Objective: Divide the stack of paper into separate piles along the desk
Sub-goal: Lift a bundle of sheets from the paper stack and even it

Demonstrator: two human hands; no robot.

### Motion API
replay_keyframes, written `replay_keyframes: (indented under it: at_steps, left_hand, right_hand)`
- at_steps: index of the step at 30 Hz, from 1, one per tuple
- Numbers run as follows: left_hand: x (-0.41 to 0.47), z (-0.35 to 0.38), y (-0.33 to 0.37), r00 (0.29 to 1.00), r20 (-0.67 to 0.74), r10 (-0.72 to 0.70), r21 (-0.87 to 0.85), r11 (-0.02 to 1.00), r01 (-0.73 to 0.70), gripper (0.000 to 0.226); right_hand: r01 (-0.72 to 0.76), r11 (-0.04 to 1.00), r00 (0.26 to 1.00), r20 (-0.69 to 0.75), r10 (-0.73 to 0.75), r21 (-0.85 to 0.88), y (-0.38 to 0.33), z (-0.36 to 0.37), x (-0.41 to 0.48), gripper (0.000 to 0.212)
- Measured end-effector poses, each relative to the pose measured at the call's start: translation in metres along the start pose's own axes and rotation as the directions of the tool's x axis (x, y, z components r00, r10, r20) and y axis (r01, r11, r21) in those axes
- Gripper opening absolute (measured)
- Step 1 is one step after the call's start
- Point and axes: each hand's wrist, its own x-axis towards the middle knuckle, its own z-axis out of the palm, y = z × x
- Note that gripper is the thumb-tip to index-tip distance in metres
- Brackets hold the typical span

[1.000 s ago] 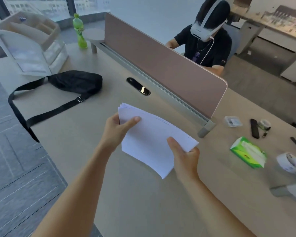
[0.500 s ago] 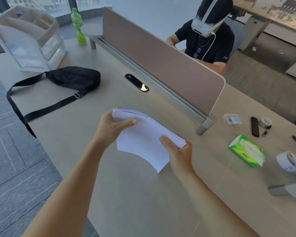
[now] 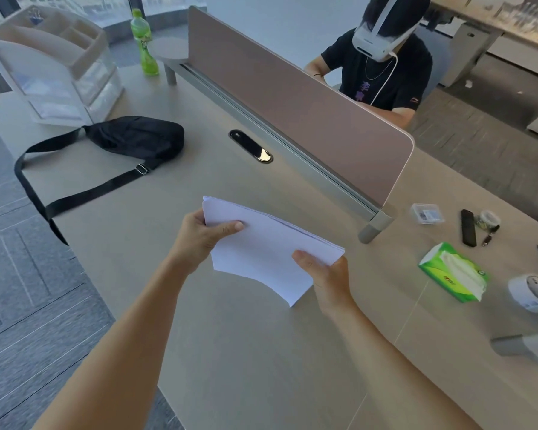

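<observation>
Stack of paper (image 3: 261,252): tilted nearer edge-on and bowed more than a second ago; held above the counter (image 3: 261,352), no piles laid yet.
Left hand (image 3: 204,235): grip closed on the 9 o'clock corner, thumb on top.
Right hand (image 3: 328,276): grip closed on the 3 o'clock corner.
Advice: thumb off a thin batch, keep the rest pinched, and lay the first pile toward the bag (image 3: 137,136) at 10 o'clock.
</observation>
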Motion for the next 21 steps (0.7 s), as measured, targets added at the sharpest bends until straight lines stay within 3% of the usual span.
replay_keyframes:
  at_steps: [5, 14, 18, 21]
  left_hand:
    - [0.002, 0.001, -0.001, 0.997, 0.066, -0.039, 0.011, 0.999, 0.039, 0.035]
    - [-0.001, 0.002, -0.016, 1.0, 0.017, -0.017, 0.0, 1.0, 0.017, 0.043]
    - [-0.005, 0.003, -0.021, 1.0, -0.024, -0.013, -0.049, 0.999, 0.012, 0.031]
    - [-0.007, 0.007, -0.019, 1.0, -0.015, -0.013, -0.058, 0.998, 0.012, 0.044]
  right_hand:
    - [0.008, 0.998, 1.0, 0.01, -0.007, -0.057, 0.004, 0.002, 0.004, 0.014]
    - [-0.007, 0.997, 0.999, 0.053, 0.011, -0.071, 0.011, -0.003, 0.007, 0.022]
    - [0.007, 0.995, 1.0, 0.025, -0.004, -0.096, 0.011, -0.005, 0.009, 0.017]
    - [-0.008, 0.995, 1.0, -0.001, 0.008, -0.103, 0.008, -0.007, 0.009, 0.015]
